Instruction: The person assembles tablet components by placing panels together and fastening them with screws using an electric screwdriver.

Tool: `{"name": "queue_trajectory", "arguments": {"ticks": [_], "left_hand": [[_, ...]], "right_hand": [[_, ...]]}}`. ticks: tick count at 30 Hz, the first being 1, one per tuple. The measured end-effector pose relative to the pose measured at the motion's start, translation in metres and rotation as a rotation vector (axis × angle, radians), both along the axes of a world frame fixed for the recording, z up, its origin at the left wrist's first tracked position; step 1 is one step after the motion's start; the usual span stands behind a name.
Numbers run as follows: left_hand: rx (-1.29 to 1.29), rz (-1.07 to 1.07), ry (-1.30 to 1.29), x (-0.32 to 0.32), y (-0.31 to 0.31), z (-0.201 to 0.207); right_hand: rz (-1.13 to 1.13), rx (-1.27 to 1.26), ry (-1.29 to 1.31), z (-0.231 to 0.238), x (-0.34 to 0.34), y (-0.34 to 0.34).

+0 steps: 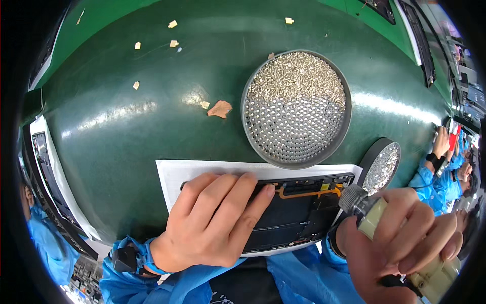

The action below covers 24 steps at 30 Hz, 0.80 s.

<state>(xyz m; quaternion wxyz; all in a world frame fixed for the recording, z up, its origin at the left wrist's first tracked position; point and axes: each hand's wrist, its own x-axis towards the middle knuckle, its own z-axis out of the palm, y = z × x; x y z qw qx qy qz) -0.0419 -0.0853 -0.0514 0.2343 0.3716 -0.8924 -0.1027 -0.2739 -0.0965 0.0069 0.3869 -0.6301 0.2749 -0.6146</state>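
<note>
The left hand (210, 218) rests on a dark flat electronic device (283, 218), its fingers extended and slightly bent, gripping nothing; the device reaches out to their right, over a white sheet (169, 175). The right hand's (400, 238) fingers are wrapped around a pale powered screwdriver (372, 218) — its nose at the device's far right corner, contact unclear. Beyond both sets of fingers, a round perforated tray (293, 131) of screws (298, 76) stands on the green bench (152, 137).

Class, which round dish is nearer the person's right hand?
The small dish, with silvery pieces; the large dish, with golden pieces, lies farther from the right hand.
</note>
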Motion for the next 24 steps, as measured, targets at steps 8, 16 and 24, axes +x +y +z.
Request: {"name": "queue_trajectory", "arguments": {"ticks": [8, 16, 24], "left_hand": [[0.075, 0.033, 0.02, 0.003, 0.004, 0.002], [0.108, 0.035, 0.025, 0.004, 0.001, -0.002], [0.13, 0.06, 0.041, 0.003, 0.002, 0.001]], "right_hand": [[-0.258, -0.243, -0.203, -0.02, 0.029, -0.032], [-0.154, -0.168, -0.102, -0.034, 0.023, -0.043], [-0.136, -0.121, -0.093, -0.035, 0.022, -0.041]]}}
